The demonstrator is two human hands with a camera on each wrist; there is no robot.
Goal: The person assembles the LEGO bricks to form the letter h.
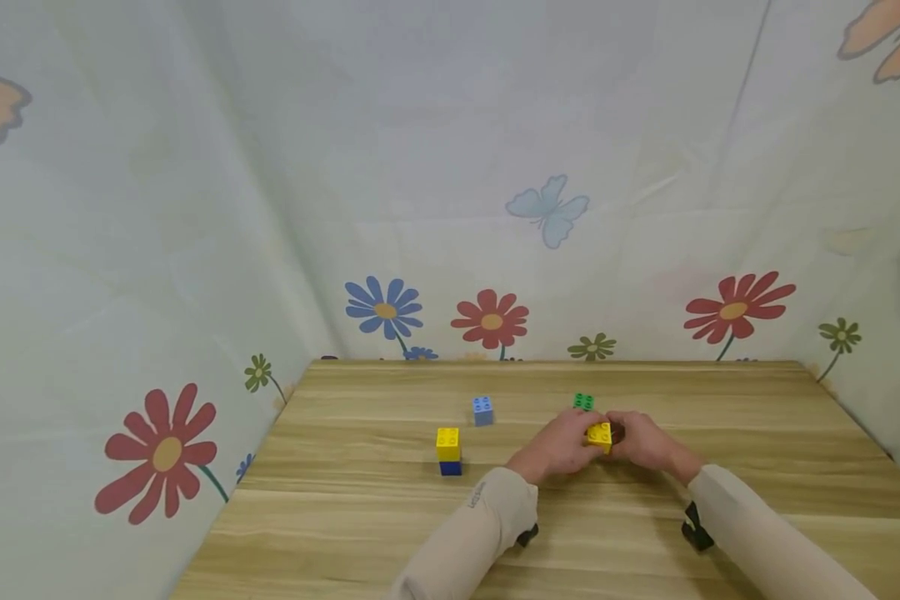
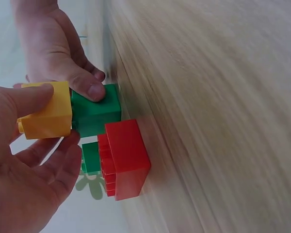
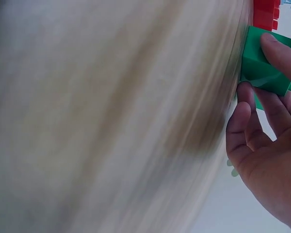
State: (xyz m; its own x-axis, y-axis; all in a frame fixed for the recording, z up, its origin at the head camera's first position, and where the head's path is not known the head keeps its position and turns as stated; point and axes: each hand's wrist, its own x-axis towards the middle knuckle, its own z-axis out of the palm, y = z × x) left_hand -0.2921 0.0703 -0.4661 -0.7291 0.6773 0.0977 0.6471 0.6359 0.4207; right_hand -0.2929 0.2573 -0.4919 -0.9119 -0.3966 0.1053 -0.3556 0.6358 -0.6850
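My left hand (image 1: 566,442) pinches a yellow toy brick (image 2: 48,109) between thumb and fingers, studs facing up. Directly beneath that brick is a green brick (image 2: 97,109), gripped low at the table by my right hand (image 1: 645,443). In the left wrist view the yellow brick's underside is right at the green brick's studs. The right wrist view shows the right thumb on one side of the green brick (image 3: 264,63) and fingers against the other. A red brick (image 2: 128,158) stands on the table beside them, hidden behind the left hand in the head view.
Another green brick (image 1: 583,401) stands just beyond the hands. To the left are a light blue brick (image 1: 483,412) and a yellow brick (image 1: 447,444) stacked on a dark blue one (image 1: 451,468). A flowered cloth (image 1: 450,167) hangs behind the wooden table (image 1: 330,517).
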